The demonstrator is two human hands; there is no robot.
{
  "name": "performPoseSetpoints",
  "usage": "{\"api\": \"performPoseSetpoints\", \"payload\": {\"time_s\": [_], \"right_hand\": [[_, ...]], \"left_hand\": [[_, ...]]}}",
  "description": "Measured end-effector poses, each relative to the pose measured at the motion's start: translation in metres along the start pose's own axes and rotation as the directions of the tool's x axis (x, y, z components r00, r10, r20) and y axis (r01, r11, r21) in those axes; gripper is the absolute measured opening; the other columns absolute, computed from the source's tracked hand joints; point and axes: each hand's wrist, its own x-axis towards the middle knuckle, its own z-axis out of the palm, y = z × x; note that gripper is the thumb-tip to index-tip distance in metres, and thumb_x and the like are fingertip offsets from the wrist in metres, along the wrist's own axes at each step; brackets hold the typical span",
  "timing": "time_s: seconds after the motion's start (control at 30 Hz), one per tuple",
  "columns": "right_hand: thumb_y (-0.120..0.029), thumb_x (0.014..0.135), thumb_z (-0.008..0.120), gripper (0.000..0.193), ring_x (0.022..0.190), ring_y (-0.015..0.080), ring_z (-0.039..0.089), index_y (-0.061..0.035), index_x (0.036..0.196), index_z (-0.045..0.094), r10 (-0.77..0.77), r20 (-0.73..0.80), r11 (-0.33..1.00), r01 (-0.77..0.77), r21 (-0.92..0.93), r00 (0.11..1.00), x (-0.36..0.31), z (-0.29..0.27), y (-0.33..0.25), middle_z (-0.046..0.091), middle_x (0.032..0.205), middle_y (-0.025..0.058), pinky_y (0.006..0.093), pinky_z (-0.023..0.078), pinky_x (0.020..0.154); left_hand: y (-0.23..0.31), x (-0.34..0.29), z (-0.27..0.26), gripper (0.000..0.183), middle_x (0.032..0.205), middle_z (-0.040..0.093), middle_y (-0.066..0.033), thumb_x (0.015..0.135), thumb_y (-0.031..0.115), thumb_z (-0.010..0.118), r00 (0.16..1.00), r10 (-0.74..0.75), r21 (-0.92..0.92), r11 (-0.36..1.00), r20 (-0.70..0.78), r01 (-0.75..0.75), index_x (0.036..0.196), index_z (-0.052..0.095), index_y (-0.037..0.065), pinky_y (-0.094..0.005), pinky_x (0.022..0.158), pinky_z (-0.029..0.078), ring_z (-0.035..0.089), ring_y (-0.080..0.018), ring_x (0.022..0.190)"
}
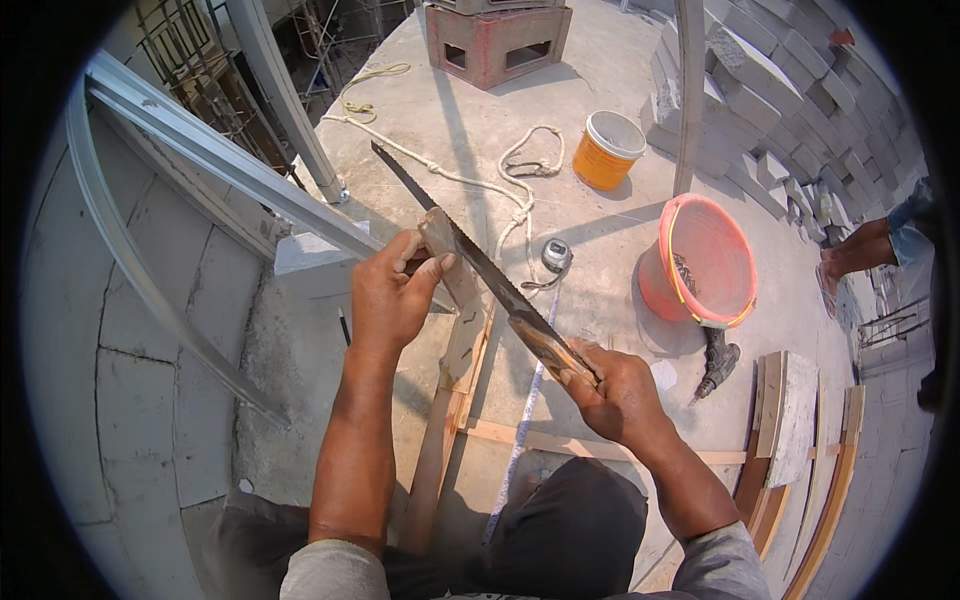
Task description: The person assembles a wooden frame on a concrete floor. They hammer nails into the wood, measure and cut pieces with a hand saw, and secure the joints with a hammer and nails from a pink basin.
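Observation:
My right hand is wrapped round the wooden handle of a handsaw. The saw's long dark blade slants up and to the left, past a short piece of wood. That piece is pinched between the thumb and fingers of my left hand, close beside the blade; whether the two touch, I cannot tell. Below them a long, narrow wooden plank runs toward my knees. A tape measure lies on the concrete floor just beyond the saw.
A pink bucket, a cordless drill, a yellow bucket and knotted rope lie around. Planks stand at right. Metal channels cross the left. A crate, grey blocks and another person's leg are farther off.

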Motion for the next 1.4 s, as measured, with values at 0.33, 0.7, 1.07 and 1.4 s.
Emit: {"api": "performPoseSetpoints", "payload": {"time_s": [0.33,0.7,1.07,1.4], "right_hand": [[-0.019,0.092,0.068,0.036,0.087,0.0132,0.065,0.0022,0.121,0.067,0.121,-0.070,0.922,-0.086,0.377,0.990,0.003,-0.015,-0.020,0.072,0.102,0.0104,0.0277,0.051,0.080],[-0.021,0.090,0.066,0.038,0.076,0.0437,0.066,-0.0018,0.122,0.065,0.145,0.114,0.978,-0.125,-0.168,0.983,0.007,0.023,0.002,0.068,0.086,0.0293,0.0427,0.054,0.072],[-0.022,0.087,0.076,0.037,0.075,0.0112,0.061,0.0029,0.114,0.069,0.339,0.463,0.569,-0.570,0.592,0.819,-0.004,0.036,0.081,0.069,0.090,0.0059,0.0253,0.048,0.069],[-0.029,0.070,0.085,0.107,0.112,0.0240,0.063,0.0041,0.154,0.028,-0.169,-0.029,0.474,0.107,0.874,0.985,0.007,-0.016,0.017,0.063,0.113,0.0100,0.0348,0.046,0.102]], "left_hand": [[-0.007,0.009,-0.001,0.012,0.087,0.075,-0.0090,0.088,0.000,0.070,1.000,0.031,-0.026,0.999,-0.002,-0.031,0.100,0.068,-0.003,-0.0274,0.074,0.054,0.068,-0.0095,0.083],[-0.001,0.009,-0.005,0.014,0.087,0.075,-0.0085,0.088,0.004,0.073,1.000,-0.004,-0.032,0.999,-0.013,0.004,0.100,0.069,-0.002,-0.0265,0.076,0.054,0.069,-0.0107,0.084],[-0.027,0.011,-0.026,0.017,0.100,0.073,-0.0060,0.092,0.006,0.072,0.993,-0.122,-0.176,0.977,0.003,0.120,0.107,0.068,-0.001,-0.0264,0.085,0.051,0.064,-0.0101,0.092],[-0.022,0.012,-0.013,0.016,0.096,0.071,-0.0034,0.092,0.011,0.074,0.988,-0.150,-0.173,0.975,-0.034,0.142,0.101,0.067,0.000,-0.0246,0.081,0.049,0.061,-0.0082,0.088]]}}
